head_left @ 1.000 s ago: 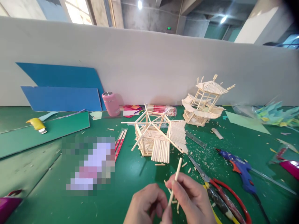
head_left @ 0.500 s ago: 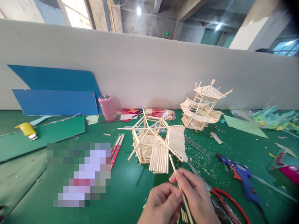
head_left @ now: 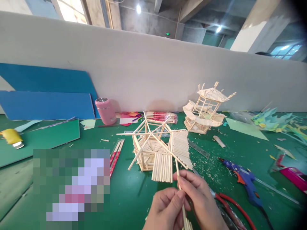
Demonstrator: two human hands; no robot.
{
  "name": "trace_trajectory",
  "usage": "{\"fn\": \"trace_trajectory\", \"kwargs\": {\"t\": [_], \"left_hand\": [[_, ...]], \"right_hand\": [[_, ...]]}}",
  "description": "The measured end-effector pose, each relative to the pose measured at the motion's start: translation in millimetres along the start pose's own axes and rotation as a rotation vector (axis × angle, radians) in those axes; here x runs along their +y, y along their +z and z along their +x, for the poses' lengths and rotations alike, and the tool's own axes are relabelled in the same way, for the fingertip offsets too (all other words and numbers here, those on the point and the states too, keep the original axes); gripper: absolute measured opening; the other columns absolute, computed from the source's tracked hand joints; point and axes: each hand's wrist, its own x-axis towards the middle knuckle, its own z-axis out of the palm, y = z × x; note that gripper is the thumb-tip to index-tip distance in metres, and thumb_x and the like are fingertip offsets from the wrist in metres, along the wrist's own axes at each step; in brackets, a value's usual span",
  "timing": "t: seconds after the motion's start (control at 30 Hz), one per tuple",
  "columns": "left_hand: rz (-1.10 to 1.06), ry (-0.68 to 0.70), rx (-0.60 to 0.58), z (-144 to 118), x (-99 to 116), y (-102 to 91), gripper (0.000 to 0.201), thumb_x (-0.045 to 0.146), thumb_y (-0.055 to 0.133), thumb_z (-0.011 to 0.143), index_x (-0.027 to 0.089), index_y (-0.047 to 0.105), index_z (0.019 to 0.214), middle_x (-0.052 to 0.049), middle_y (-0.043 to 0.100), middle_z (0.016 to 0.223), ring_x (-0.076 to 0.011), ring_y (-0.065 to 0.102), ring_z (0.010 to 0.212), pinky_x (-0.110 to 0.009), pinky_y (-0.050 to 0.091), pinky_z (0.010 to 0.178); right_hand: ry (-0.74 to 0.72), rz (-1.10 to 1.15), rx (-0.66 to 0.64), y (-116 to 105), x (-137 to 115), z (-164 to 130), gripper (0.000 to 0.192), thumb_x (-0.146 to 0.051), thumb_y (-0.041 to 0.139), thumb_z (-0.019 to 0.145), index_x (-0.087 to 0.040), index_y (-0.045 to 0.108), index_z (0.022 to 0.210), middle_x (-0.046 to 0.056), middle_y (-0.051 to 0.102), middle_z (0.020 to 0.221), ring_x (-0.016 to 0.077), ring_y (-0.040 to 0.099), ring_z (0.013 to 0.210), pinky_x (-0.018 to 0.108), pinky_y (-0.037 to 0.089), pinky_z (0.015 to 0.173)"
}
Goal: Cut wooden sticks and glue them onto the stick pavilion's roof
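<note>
A thin wooden stick [head_left: 177, 167] slants up from between my hands, its upper end close to the roof of a small pavilion model [head_left: 148, 148]. My left hand [head_left: 166, 206] pinches the stick low down. Higher up, my right hand [head_left: 195, 195] has thumb and fingers closed on it too. The model is built from similar sticks, with one slatted roof panel [head_left: 181, 147] on its right and another panel [head_left: 162, 167] at the front. Bare rafters show elsewhere. More short sticks [head_left: 188, 225] lie partly hidden below my hands.
Red-handled pliers [head_left: 230, 207] and a blue glue gun [head_left: 242, 179] lie at right. A finished-looking stick pavilion [head_left: 206, 110] stands behind, near a metal ruler [head_left: 199, 149]. Packaged sticks [head_left: 116, 156], a pink flask [head_left: 105, 111] and a yellow cutter [head_left: 11, 137] are at left.
Both hands keep hold of the stick, and my right hand sits slightly higher along it, nearer the front panel. The view has shifted a little, so the background slides left.
</note>
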Motion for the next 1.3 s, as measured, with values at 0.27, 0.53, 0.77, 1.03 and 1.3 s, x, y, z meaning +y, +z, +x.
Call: {"fn": "trace_trajectory", "kwargs": {"t": [0.27, 0.53, 0.77, 1.03, 1.3], "left_hand": [[0.054, 0.018, -0.003, -4.2, 5.4, -1.8, 0.046, 0.058, 0.067, 0.058, 0.014, 0.057, 0.052, 0.009, 0.035, 0.033, -0.0035, 0.023, 0.031, -0.019, 0.012, 0.034], [0.118, 0.060, 0.000, 1.0, 6.2, -7.2, 0.046, 0.059, 0.065, 0.061, 0.014, 0.057, 0.053, 0.009, 0.036, 0.032, -0.0032, 0.024, 0.029, -0.019, 0.013, 0.032], [0.133, 0.090, 0.042, 2.7, 5.5, -8.2, 0.046, 0.059, 0.064, 0.062, 0.014, 0.058, 0.053, 0.009, 0.036, 0.032, -0.0028, 0.024, 0.030, -0.018, 0.013, 0.033], [0.101, 0.087, 0.061, 4.8, 3.8, -9.9, 0.045, 0.057, 0.065, 0.062, 0.014, 0.057, 0.053, 0.009, 0.034, 0.033, -0.0025, 0.021, 0.031, -0.018, 0.012, 0.034], [0.101, 0.079, 0.081, 3.1, 4.6, -10.6, 0.045, 0.057, 0.066, 0.062, 0.013, 0.058, 0.053, 0.009, 0.035, 0.033, -0.0025, 0.022, 0.032, -0.019, 0.011, 0.036]], "right_hand": [[-0.090, -0.175, 0.031, 3.1, -9.3, 3.1, 0.029, -0.041, 0.049, 0.083, -0.018, 0.057, 0.068, -0.004, 0.045, 0.058, 0.0098, 0.038, 0.054, 0.020, 0.031, 0.049], [-0.152, -0.179, 0.027, 7.7, -7.0, 6.1, 0.029, -0.039, 0.047, 0.085, -0.019, 0.052, 0.064, -0.005, 0.038, 0.056, 0.0110, 0.034, 0.055, 0.022, 0.030, 0.049], [-0.133, -0.095, 0.053, 8.5, -0.8, 10.0, 0.029, -0.038, 0.050, 0.083, -0.018, 0.055, 0.062, -0.006, 0.037, 0.055, 0.0105, 0.033, 0.054, 0.021, 0.030, 0.049], [-0.123, -0.061, 0.036, 9.9, 3.4, 11.9, 0.029, -0.038, 0.050, 0.084, -0.019, 0.053, 0.062, -0.006, 0.037, 0.056, 0.0109, 0.034, 0.056, 0.022, 0.031, 0.052], [-0.122, -0.042, 0.018, 9.9, 2.5, 14.7, 0.031, -0.036, 0.050, 0.084, -0.018, 0.048, 0.059, -0.006, 0.036, 0.056, 0.0096, 0.031, 0.055, 0.022, 0.028, 0.049]]}}
